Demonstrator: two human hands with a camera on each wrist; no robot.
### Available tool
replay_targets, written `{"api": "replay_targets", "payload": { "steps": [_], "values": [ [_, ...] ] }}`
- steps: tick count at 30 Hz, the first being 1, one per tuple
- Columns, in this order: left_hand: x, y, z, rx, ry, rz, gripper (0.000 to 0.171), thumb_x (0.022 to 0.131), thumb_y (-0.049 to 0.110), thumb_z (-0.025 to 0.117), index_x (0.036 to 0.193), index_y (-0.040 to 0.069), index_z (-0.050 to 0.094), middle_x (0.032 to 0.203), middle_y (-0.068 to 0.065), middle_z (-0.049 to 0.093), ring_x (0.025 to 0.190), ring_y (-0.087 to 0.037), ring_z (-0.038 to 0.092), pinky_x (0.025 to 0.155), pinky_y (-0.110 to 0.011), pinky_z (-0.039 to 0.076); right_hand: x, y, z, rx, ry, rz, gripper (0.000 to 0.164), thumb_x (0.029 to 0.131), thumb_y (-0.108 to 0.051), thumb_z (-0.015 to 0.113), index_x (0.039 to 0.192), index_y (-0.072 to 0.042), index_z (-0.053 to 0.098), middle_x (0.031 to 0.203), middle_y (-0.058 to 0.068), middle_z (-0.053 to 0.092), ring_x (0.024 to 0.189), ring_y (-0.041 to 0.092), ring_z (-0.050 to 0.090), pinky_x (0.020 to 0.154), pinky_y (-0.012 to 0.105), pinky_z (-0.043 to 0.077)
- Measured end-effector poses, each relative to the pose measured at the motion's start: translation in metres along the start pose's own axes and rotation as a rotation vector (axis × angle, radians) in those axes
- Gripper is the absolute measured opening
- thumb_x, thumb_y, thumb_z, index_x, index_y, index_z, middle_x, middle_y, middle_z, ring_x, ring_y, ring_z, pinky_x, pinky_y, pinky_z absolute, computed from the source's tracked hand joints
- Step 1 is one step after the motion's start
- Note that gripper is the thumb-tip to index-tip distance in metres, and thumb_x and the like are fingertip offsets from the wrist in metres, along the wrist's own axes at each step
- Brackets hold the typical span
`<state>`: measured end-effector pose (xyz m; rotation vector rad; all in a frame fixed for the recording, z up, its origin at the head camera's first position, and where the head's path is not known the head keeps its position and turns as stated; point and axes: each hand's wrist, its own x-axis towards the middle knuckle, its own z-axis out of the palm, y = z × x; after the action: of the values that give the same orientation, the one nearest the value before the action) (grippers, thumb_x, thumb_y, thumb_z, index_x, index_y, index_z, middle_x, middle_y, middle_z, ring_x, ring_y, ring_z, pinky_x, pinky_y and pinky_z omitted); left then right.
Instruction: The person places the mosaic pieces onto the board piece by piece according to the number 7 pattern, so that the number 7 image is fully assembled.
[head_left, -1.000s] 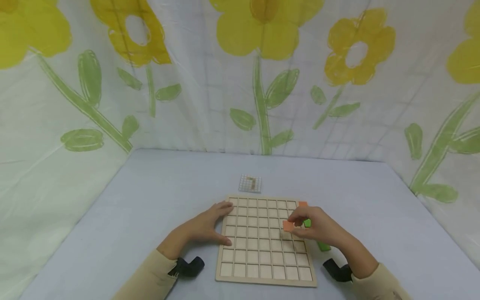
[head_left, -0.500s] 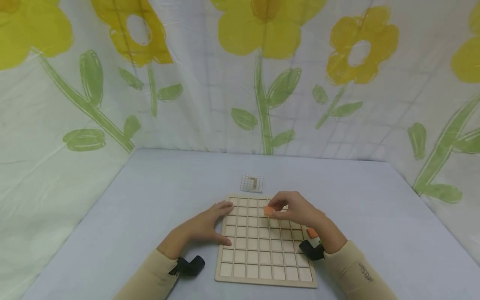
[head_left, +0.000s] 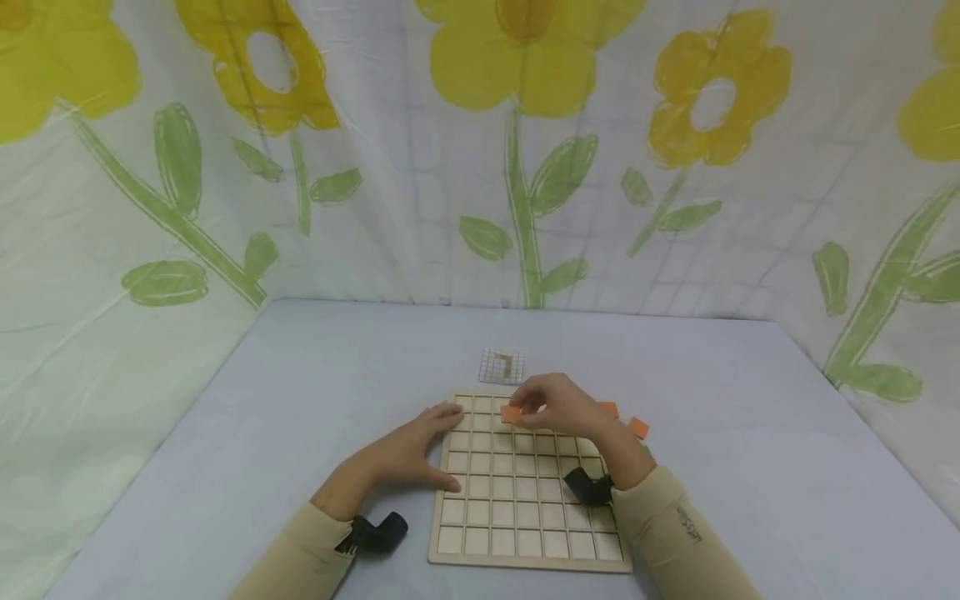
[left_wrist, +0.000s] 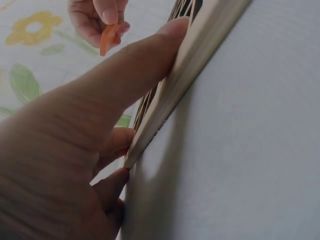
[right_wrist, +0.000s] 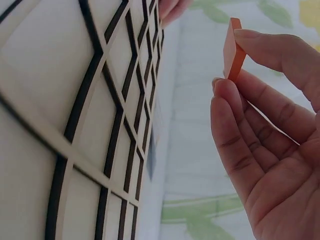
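A wooden board (head_left: pixel 504 513) divided into a grid of square cells lies on the table. My left hand (head_left: pixel 408 450) rests at its left edge, thumb on the frame's lip and the other fingers along the side, as the left wrist view also shows. Over the board's far rows, my right hand (head_left: pixel 561 407) pinches a thin orange square tile (right_wrist: pixel 234 50) between thumb and fingertips. In the right wrist view the tile stands apart from the grid, tilted on edge. The same orange tile (left_wrist: pixel 106 40) appears at the top of the left wrist view.
A small card (head_left: pixel 501 366) with a printed grid and a coloured pattern lies just beyond the board. To the right, partly behind the right arm, are loose orange tiles (head_left: pixel 638 428) and a sliver of green. A flower-printed curtain (head_left: pixel 390 208) hangs behind the table.
My right hand has carried the orange tile leftward and away from me, from the board's right side to its far rows. The left hand keeps its place at the edge.
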<state>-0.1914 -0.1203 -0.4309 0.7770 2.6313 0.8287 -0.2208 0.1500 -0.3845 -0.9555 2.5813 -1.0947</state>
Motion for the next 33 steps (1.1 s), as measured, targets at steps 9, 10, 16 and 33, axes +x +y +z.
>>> {"api": "replay_targets", "payload": {
  "steps": [9, 10, 16, 33],
  "values": [
    [-0.001, 0.001, 0.001, -0.034, -0.001, 0.01, 0.102, 0.064, 0.052, 0.079, 0.145, 0.009, 0.034, 0.155, -0.004, 0.022, 0.144, -0.029, 0.018, 0.115, -0.049, 0.024, 0.015, 0.005, 0.01, 0.04, 0.016, 0.05, 0.023, 0.082, -0.014, 0.071, 0.101, -0.002, 0.068, 0.096, 0.01, 0.068, 0.082, 0.013, 0.063, 0.073, 0.021, 0.054],
    [-0.001, 0.001, 0.001, -0.031, -0.003, 0.008, 0.102, 0.064, 0.052, 0.079, 0.145, 0.01, 0.033, 0.155, -0.004, 0.022, 0.144, -0.028, 0.018, 0.115, -0.049, 0.023, 0.016, 0.006, 0.011, 0.043, 0.017, 0.058, 0.022, 0.082, -0.014, 0.071, 0.101, -0.002, 0.068, 0.094, 0.009, 0.068, 0.081, 0.013, 0.063, 0.072, 0.021, 0.054],
    [-0.002, 0.003, -0.001, -0.032, -0.01, -0.001, 0.102, 0.064, 0.053, 0.079, 0.145, 0.011, 0.033, 0.156, -0.003, 0.021, 0.144, -0.028, 0.017, 0.115, -0.049, 0.023, 0.019, 0.014, 0.019, 0.036, 0.026, 0.09, 0.019, 0.08, -0.014, 0.072, 0.095, -0.004, 0.069, 0.086, 0.006, 0.068, 0.077, 0.009, 0.062, 0.069, 0.019, 0.053],
    [0.0, 0.0, 0.0, -0.041, -0.006, -0.001, 0.101, 0.064, 0.053, 0.078, 0.145, 0.012, 0.033, 0.156, -0.002, 0.021, 0.144, -0.028, 0.016, 0.116, -0.049, 0.022, 0.019, 0.025, 0.026, 0.022, 0.029, 0.081, 0.017, 0.079, -0.014, 0.074, 0.093, -0.006, 0.068, 0.085, 0.005, 0.063, 0.076, 0.009, 0.059, 0.068, 0.02, 0.052]
  ]
}}
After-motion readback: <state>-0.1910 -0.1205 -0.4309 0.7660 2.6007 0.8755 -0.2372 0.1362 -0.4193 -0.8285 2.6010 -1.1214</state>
